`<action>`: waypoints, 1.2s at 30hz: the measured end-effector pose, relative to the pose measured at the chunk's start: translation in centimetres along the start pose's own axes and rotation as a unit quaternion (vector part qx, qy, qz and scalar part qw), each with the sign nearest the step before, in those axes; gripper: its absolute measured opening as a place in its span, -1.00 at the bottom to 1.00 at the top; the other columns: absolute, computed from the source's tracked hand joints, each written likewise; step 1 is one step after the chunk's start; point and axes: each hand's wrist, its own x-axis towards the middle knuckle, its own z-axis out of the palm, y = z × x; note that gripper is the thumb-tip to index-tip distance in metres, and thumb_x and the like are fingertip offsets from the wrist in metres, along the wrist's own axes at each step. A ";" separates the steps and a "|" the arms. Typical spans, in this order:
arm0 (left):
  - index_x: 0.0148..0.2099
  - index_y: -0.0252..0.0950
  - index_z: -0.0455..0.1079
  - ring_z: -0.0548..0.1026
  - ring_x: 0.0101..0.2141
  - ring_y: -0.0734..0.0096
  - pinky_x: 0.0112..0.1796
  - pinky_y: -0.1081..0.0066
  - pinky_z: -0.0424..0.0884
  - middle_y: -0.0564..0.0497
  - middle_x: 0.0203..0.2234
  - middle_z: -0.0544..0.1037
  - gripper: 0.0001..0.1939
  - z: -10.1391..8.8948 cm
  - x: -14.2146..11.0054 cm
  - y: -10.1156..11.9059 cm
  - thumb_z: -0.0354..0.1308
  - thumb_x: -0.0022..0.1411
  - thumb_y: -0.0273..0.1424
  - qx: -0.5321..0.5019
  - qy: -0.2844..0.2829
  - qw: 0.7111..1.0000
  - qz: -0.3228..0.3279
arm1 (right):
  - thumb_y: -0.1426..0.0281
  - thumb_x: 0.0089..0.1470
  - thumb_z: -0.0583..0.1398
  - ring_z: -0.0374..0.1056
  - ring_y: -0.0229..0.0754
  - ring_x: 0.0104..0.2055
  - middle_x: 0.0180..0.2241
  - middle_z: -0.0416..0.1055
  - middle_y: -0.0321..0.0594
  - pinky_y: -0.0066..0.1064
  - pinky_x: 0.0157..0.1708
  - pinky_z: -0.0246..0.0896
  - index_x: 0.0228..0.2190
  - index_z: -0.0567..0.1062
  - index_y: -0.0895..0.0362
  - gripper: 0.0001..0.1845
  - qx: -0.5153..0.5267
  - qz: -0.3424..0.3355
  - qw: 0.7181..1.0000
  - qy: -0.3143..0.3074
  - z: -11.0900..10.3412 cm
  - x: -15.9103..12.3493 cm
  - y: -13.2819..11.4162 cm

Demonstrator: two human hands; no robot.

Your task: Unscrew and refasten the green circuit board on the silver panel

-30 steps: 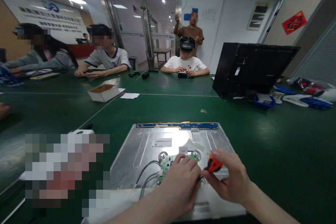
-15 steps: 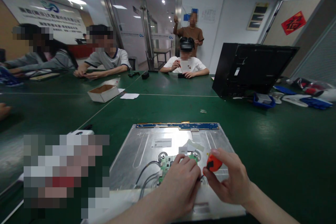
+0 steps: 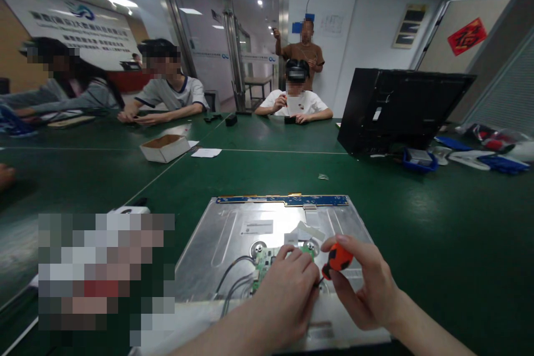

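Observation:
My right hand pinches the stubby orange-and-black handle of a screwdriver between thumb and fingers. Its thin shaft slants down to the left, toward the fingers of my left hand, and its tip is hidden. Those left fingers are curled together over a green circuit board; what they hold, if anything, is out of sight. The board sits on the silver metal back of a display panel. Dark cables run from the board's left side. A blue circuit strip lines the panel's far edge.
A black monitor stands at the right, beside a blue tray. An open white box and paper lie at the left on the green table. Several people sit around it; one person stands behind.
The screwdriver handle has turned in my right fingers, showing different black patches. My right index finger has shifted left over the handle. My left hand stays in place.

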 end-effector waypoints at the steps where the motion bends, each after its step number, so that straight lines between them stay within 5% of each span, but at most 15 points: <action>1: -0.12 -0.27 0.33 0.40 -0.13 0.12 0.05 0.03 0.16 -0.10 -0.19 0.47 -0.85 0.0 0.0 0.0 0.00 0.28 -0.45 -0.001 0.000 1.000 0.000 | 0.59 0.06 0.05 0.46 -0.14 -0.35 -0.32 0.48 -0.10 -0.34 -0.44 0.42 0.14 0.16 0.24 -0.43 -0.004 0.001 1.000 0.004 0.0 -0.1 0.0; 11: -0.14 -0.29 0.33 0.39 -0.14 0.13 0.03 0.08 0.18 -0.11 -0.19 0.48 -0.86 0.0 0.1 0.1 0.02 0.25 -0.46 -0.001 0.001 1.000 -0.004 | 0.55 0.12 0.12 0.35 -0.21 -0.54 -0.51 0.40 -0.34 -0.40 -0.59 0.31 0.12 0.17 0.15 -0.47 -0.044 -0.006 0.999 0.022 0.3 -0.4 0.1; 22: -0.13 -0.29 0.34 0.39 -0.15 0.15 0.06 0.05 0.15 -0.09 -0.20 0.47 -0.84 0.1 0.1 0.1 0.00 0.26 -0.46 0.004 0.001 1.000 -0.003 | 0.59 0.02 0.06 0.45 -0.14 -0.40 -0.37 0.48 -0.15 -0.34 -0.46 0.40 0.14 0.16 0.22 -0.39 0.005 0.004 1.000 0.000 0.0 0.0 0.0; 36: -0.14 -0.27 0.34 0.39 -0.15 0.15 0.02 0.08 0.18 -0.09 -0.21 0.48 -0.85 0.2 0.1 0.0 0.01 0.24 -0.48 -0.001 0.004 1.000 -0.006 | 0.48 0.19 0.10 0.32 -0.24 -0.59 -0.53 0.39 -0.37 -0.42 -0.63 0.24 0.09 0.18 0.15 -0.56 -0.062 -0.004 0.998 0.010 0.3 -0.1 0.0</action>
